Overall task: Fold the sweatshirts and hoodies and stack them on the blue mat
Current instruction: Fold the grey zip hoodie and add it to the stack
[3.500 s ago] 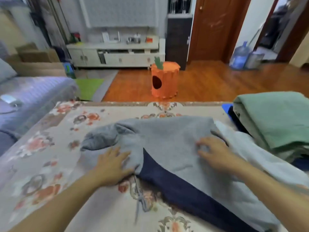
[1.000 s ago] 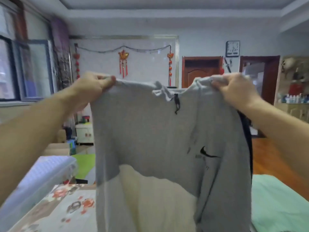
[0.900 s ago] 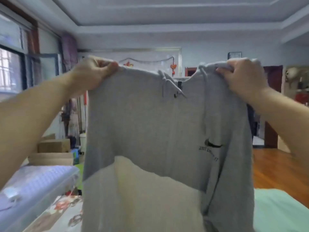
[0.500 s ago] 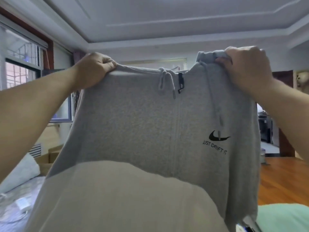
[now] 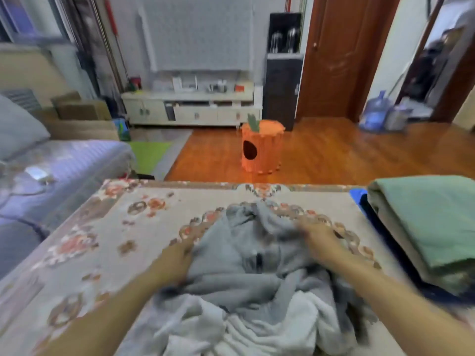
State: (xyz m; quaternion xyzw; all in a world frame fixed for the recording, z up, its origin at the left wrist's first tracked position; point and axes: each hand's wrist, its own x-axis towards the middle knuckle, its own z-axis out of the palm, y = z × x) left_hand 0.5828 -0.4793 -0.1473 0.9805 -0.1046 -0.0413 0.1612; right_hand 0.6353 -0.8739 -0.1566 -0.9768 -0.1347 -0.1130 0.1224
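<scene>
The floral worktop carries a crumpled grey hoodie at six o'clock. At three o'clock a folded green sweatshirt tops the stack on the blue mat. The left hand and right hand touch the hoodie's shoulders; blur hides their grip.
</scene>
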